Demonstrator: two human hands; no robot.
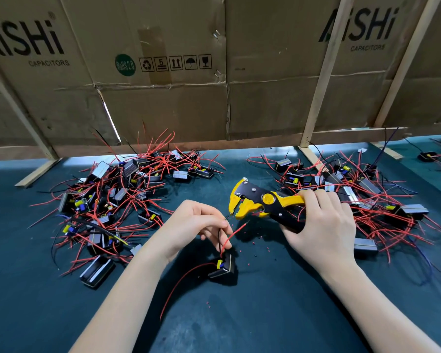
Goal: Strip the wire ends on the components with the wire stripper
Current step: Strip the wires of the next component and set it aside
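My right hand (pixel 323 222) grips the handles of a yellow and black wire stripper (pixel 257 202), whose jaws point left. My left hand (pixel 196 225) pinches a thin black wire, and its tip sits at the stripper's jaws. That wire hangs down to a small black component (pixel 223 267) lying on the mat below my left hand. A red wire (pixel 233 234) rises from the same component, and a second red wire (pixel 178 284) trails off it toward me.
A pile of black components with red wires (pixel 112 200) lies at the left, another pile (pixel 362 197) at the right behind my right hand. Tiny red and black insulation bits (pixel 255 244) dot the dark mat (pixel 239 314). A cardboard wall (pixel 189 72) on wooden struts closes the back.
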